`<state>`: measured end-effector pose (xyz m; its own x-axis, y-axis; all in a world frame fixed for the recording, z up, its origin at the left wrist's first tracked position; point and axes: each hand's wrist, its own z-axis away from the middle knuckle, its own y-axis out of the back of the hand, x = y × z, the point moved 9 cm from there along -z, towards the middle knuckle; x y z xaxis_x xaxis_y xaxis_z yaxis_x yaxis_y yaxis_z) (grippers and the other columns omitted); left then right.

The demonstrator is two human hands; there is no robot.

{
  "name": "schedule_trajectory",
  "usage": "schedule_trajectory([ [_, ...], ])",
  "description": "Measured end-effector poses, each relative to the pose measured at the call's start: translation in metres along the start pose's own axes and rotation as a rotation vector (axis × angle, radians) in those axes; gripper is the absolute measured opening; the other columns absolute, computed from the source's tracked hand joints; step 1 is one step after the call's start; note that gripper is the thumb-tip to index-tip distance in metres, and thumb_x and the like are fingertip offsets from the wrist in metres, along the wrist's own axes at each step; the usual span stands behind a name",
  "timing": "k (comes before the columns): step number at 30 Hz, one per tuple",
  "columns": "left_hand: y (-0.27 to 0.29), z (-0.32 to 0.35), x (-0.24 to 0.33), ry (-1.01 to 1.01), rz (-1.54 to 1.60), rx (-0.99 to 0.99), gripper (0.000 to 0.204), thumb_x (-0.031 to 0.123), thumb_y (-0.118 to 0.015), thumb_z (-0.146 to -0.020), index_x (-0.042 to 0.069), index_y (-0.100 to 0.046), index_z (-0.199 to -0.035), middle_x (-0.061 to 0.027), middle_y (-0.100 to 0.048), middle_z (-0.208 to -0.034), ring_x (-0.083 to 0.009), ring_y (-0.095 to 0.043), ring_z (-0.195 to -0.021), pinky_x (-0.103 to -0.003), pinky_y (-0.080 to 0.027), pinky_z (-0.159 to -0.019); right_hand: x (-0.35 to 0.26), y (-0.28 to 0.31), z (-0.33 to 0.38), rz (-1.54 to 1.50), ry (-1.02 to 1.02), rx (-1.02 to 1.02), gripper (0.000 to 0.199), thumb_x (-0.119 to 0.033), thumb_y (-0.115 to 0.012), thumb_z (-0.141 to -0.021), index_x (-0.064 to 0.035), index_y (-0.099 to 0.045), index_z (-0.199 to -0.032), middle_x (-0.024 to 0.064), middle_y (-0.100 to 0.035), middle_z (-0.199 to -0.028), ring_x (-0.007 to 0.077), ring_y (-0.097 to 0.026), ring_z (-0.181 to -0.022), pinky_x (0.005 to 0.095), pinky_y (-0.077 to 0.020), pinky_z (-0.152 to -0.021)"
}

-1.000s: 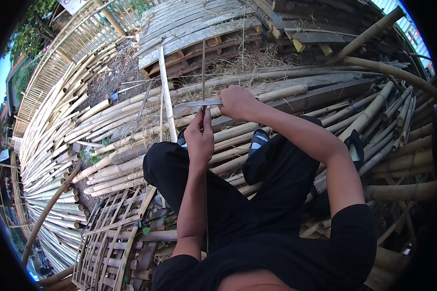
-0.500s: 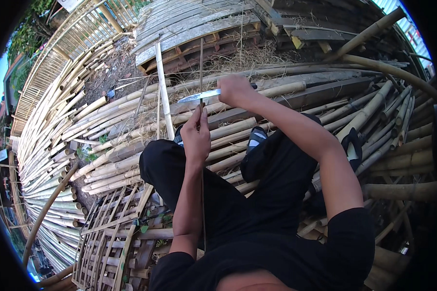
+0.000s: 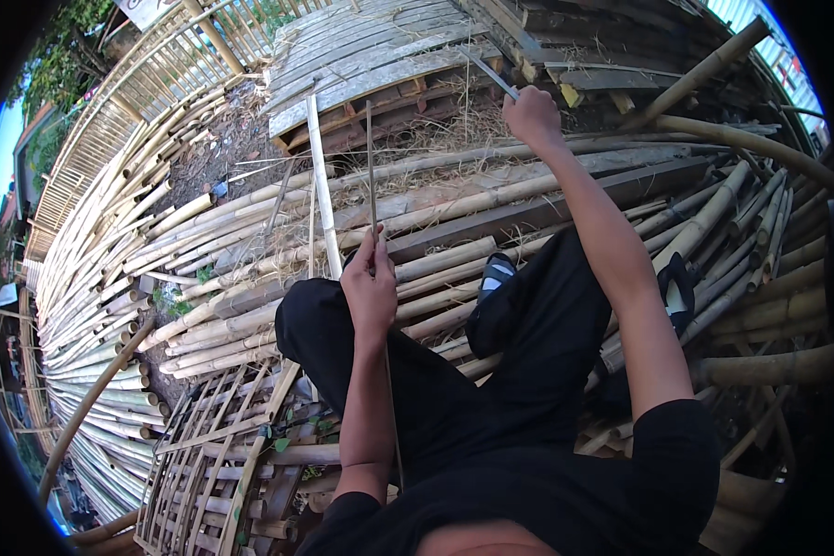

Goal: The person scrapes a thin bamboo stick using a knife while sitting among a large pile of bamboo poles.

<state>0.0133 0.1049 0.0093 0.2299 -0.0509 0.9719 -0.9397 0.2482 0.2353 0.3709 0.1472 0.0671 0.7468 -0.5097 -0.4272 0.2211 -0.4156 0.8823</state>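
Observation:
My left hand [image 3: 372, 289] is closed around a thin, dark bamboo strip [image 3: 372, 171], held upright above my left knee. The strip's upper end rises past my fingers, and its lower part runs down along my forearm. My right hand [image 3: 534, 117] grips a knife, stretched far out to the right. The knife's blade [image 3: 493, 74] points up and left, well apart from the strip; its handle is mostly hidden in my fist. Left of the strip, a wider pale bamboo slat [image 3: 322, 185] leans upright near my left knee.
Long bamboo poles [image 3: 454, 269] lie beneath and around my legs. A weathered wooden pallet stack [image 3: 371, 69] stands ahead. At lower left is a lattice of bamboo slats [image 3: 204, 463]. Thick poles [image 3: 700, 74] slant at the right, and a bamboo fence [image 3: 130, 102] curves along the far left.
My right hand has swung the knife away from the strip, outward and to the right. My left hand, still holding the strip, has dropped slightly lower.

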Motion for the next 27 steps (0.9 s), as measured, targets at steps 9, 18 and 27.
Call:
schedule_trajectory([
  [9,-0.022,-0.013,0.0,-0.02,0.07,-0.042,0.029,0.016,-0.055,-0.095,-0.004,-0.06,-0.114,-0.0022,-0.055,-0.066,-0.0068,-0.051,-0.063,-0.023,-0.042,-0.06,-0.102,-0.061,0.115,-0.027,0.425,-0.473,0.03,-0.026,-0.059,-0.08,0.0027,-0.067,-0.081,0.0255,-0.065,-0.082,0.0397,-0.065,-0.082,0.0462,-0.0523,-0.075],
  [18,-0.042,-0.031,-0.017,0.079,0.083,-0.107,0.026,0.02,-0.047,-0.099,-0.004,-0.058,-0.095,-0.0037,-0.052,-0.06,-0.0082,-0.046,-0.053,-0.027,-0.038,-0.052,-0.103,-0.095,0.133,0.047,0.515,-0.517,0.027,-0.022,-0.061,-0.075,0.003,-0.067,-0.082,0.0241,-0.066,-0.083,0.0385,-0.066,-0.082,0.0449,-0.0534,-0.076],
  [27,-0.041,-0.025,-0.001,-0.082,-0.291,0.0,0.022,0.014,-0.044,-0.097,-0.005,-0.056,-0.097,-0.0224,-0.062,-0.072,-0.0373,-0.06,-0.065,-0.044,-0.044,-0.059,-0.11,-0.084,0.145,0.071,0.569,-0.483,0.025,-0.02,-0.06,-0.073,0.0029,-0.067,-0.08,0.0249,-0.065,-0.082,0.0383,-0.066,-0.081,0.0451,-0.0539,-0.074],
])
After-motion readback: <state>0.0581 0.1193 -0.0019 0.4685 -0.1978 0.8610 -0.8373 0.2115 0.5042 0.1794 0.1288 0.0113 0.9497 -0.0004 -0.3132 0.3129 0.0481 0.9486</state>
